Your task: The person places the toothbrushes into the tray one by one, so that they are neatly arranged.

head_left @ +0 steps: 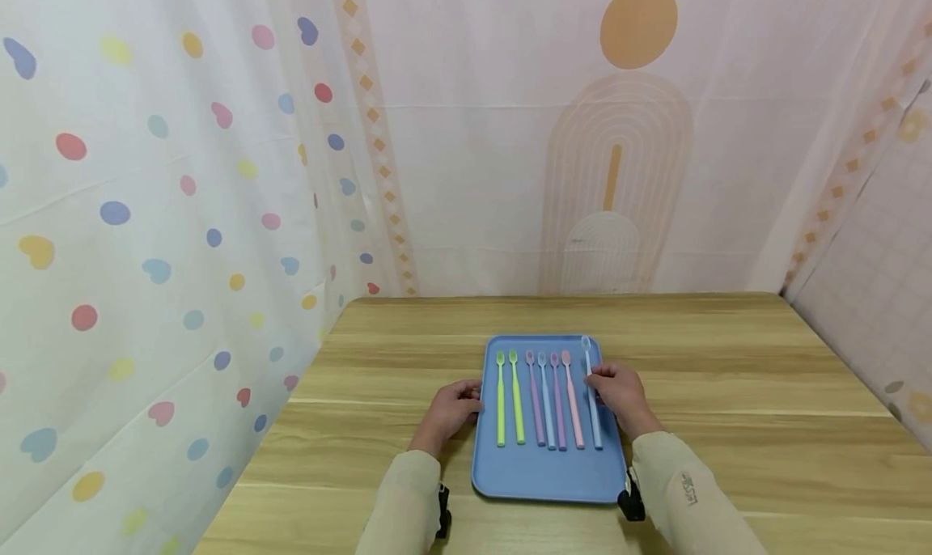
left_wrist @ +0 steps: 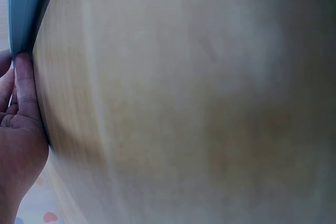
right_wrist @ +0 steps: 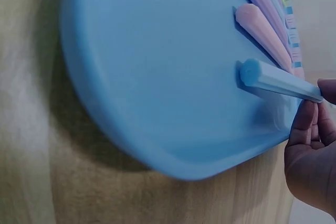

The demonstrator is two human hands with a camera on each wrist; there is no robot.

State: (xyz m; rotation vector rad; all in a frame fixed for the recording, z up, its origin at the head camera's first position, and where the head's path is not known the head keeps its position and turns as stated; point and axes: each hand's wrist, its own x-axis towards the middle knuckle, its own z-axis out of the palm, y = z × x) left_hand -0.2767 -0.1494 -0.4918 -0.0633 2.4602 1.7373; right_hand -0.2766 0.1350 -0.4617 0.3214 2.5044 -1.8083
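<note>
My right hand [head_left: 619,393] pinches a light blue toothbrush [head_left: 592,405] between thumb and fingers, over the right side of a blue tray [head_left: 546,478]. In the right wrist view that toothbrush's handle end [right_wrist: 252,72] is close to the tray floor; whether it touches, I cannot tell. With thumb and fingers, my left hand [head_left: 447,413] holds the tray's left rim. On the tray lie two green toothbrushes [head_left: 501,409], two purple toothbrushes [head_left: 559,413], another light blue toothbrush [head_left: 548,409] and a pink toothbrush [head_left: 574,409], roughly side by side, heads away from me.
The tray rests on a wood-grain table [head_left: 349,450]. A patterned curtain [head_left: 473,175] hangs behind the table's far edge, and a curtain with coloured dots [head_left: 160,312] runs along the left. Dark bands are on both wrists.
</note>
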